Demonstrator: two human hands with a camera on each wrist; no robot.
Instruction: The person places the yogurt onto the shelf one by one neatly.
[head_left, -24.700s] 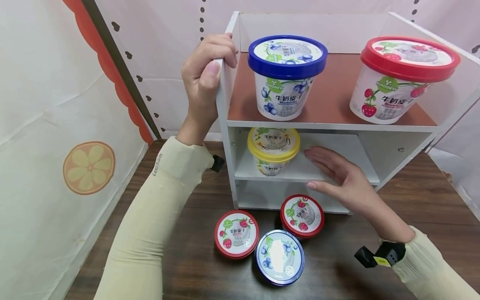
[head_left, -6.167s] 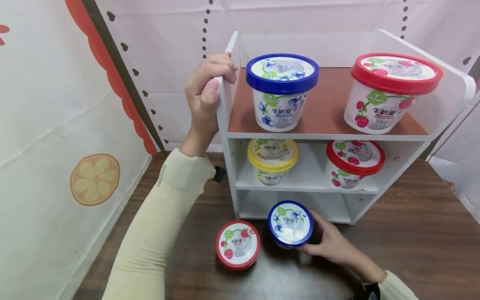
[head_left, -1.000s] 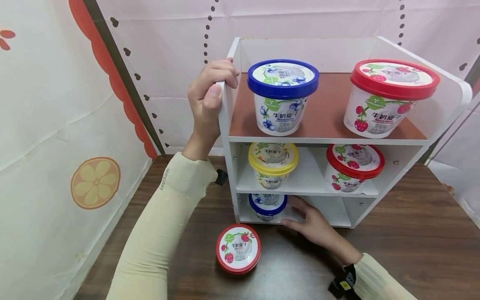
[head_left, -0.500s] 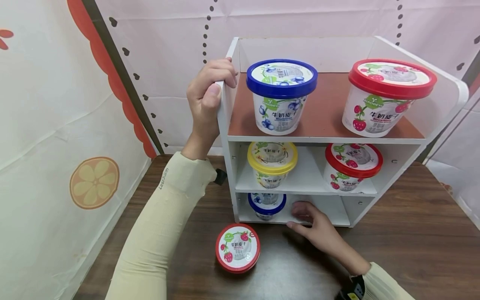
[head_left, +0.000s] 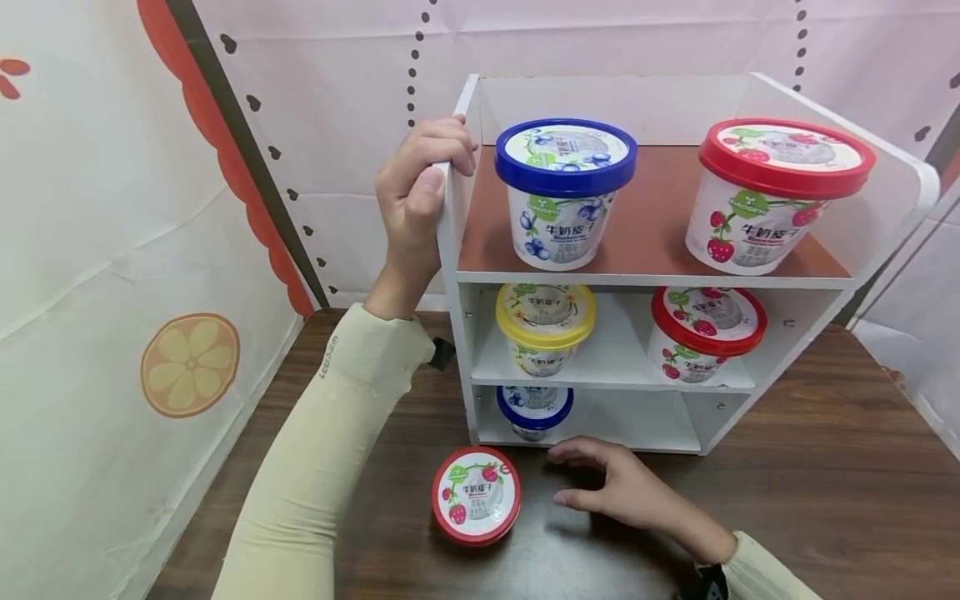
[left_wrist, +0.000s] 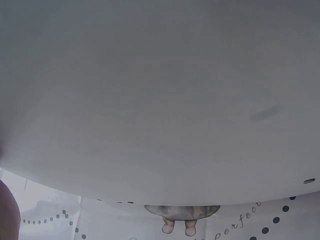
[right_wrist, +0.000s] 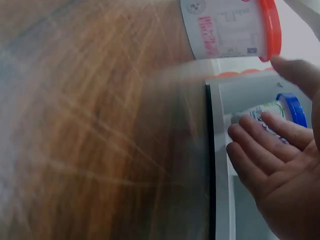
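My left hand (head_left: 420, 183) grips the upper front edge of the left side panel of a small white shelf (head_left: 577, 279). In the left wrist view that panel (left_wrist: 165, 110) fills most of the picture. My right hand (head_left: 622, 487) hovers over the table just right of a red-lidded strawberry tub (head_left: 476, 496). Its fingers are loosely bent, thumb apart, holding nothing. The right wrist view has the same tub (right_wrist: 227, 27) beyond the thumb. On the bottom shelf, at its left, stands a blue-lidded blueberry tub (head_left: 534, 408), partly covered by the shelf above.
A large blue-lidded tub (head_left: 566, 196) and a large red-lidded tub (head_left: 776, 196) stand on the brown top level. The middle level bears a yellow-lidded tub (head_left: 546, 329) at left and a red-lidded one (head_left: 705, 333) at right. Beneath is a dark wooden table (head_left: 810, 467).
Since about six seconds ago, the small blueberry tub moved from the table to the bottom shelf. My right hand has released it and come out leftward toward the red-lidded tub. My left hand stays put.
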